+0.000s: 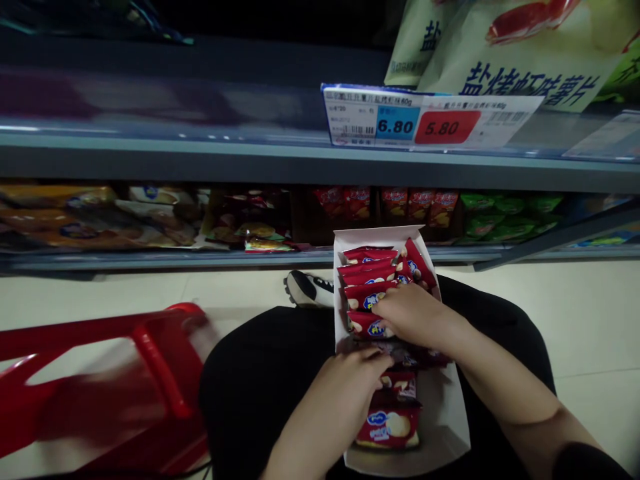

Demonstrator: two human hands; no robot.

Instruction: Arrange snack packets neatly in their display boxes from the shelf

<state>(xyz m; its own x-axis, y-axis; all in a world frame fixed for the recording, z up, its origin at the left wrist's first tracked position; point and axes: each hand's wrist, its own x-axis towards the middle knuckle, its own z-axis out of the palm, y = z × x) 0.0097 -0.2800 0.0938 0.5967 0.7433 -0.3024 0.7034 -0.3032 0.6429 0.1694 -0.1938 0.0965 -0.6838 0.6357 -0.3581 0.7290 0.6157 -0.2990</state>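
in the head view, a white box [443,417] of small red packets [371,295] sits over the person's black-trousered lap [260,387], before the lower shelf [125,259]. the right hand [417,313] has its curled fingers at the upright packets in the far half; the left hand [345,390] reaches over the box's left wall, fingers bent at the packets midway along. whether either hand pinches one, i can't tell. a blurred red plastic frame [161,367] stands at left.
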